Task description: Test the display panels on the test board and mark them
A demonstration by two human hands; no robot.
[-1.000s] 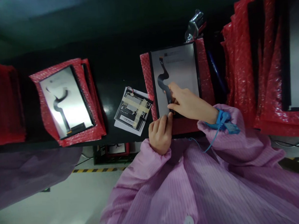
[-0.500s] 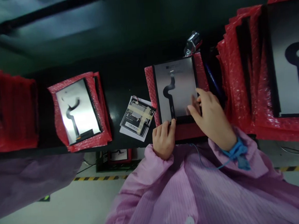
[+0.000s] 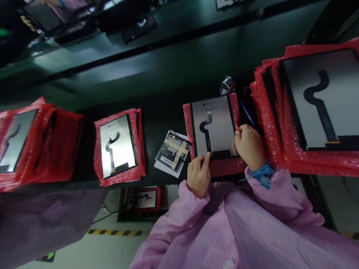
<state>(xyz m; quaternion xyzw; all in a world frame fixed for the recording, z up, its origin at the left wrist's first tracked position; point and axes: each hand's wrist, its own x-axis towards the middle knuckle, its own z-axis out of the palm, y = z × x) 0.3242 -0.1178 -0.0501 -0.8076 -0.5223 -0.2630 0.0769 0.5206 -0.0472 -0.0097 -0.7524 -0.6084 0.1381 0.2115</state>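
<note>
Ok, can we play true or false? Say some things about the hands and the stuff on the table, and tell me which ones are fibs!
1. A finger of the left hand touches the lower edge of the middle panel. True.
2. The right hand is on the circuit board. False: that hand is at the middle panel's right side.
3. The circuit board lies on something white. True.
4. The blue band is on the left wrist. False: it is on the right.
5. The middle panel's dark ribbon is straight. False: it curves.
</note>
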